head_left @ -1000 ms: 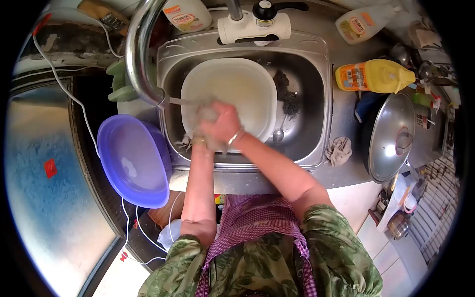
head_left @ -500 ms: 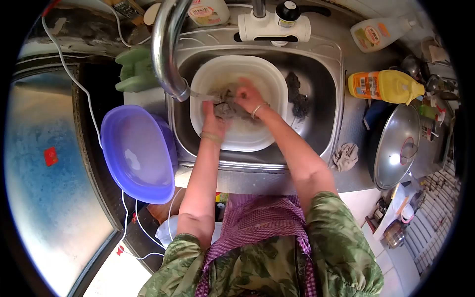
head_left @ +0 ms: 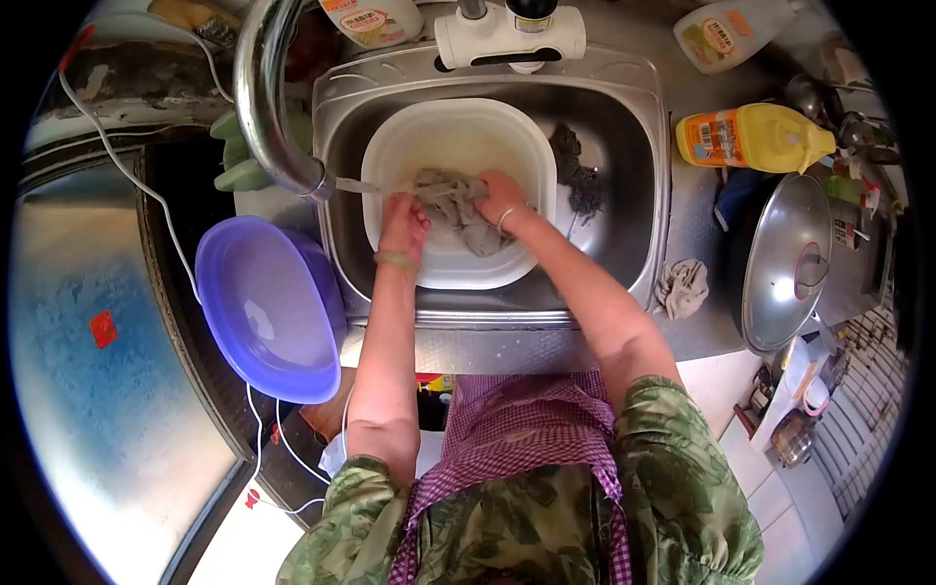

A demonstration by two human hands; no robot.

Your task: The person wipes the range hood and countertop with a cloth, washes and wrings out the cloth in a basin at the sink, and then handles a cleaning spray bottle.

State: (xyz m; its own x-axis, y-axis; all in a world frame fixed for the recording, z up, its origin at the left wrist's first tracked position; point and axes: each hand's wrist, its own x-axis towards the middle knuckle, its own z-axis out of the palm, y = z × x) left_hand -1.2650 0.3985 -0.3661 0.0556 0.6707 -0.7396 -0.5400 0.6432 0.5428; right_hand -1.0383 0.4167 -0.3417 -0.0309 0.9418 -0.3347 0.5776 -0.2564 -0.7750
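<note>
A wet grey-brown cloth [head_left: 456, 210] is bunched up over cloudy water in a white basin [head_left: 385, 146]. The basin stands inside the steel sink [head_left: 624, 117]. My right hand [head_left: 500, 198] grips the cloth's right side, its fingertips partly hidden by the folds. At the left edge of the cloth, my left hand [head_left: 403, 224] has its fingers curled in, closed on the fabric. Water runs from the curved faucet [head_left: 258, 107] just above my left hand. Right of the basin, a dark stringy clump [head_left: 577, 171] lies on the sink floor.
A purple basin [head_left: 219, 322] holding cloudy liquid stands left of the sink. On the right counter are a crumpled cloth [head_left: 682, 289], a yellow bottle [head_left: 756, 136] and a lidded wok [head_left: 780, 278]. White bottles [head_left: 726, 34] and a faucet-mounted filter [head_left: 512, 37] line the back.
The cloth has risen and spread more into view between my hands. My left hand has turned, its fingers now curled inward. The whole view has shifted slightly.
</note>
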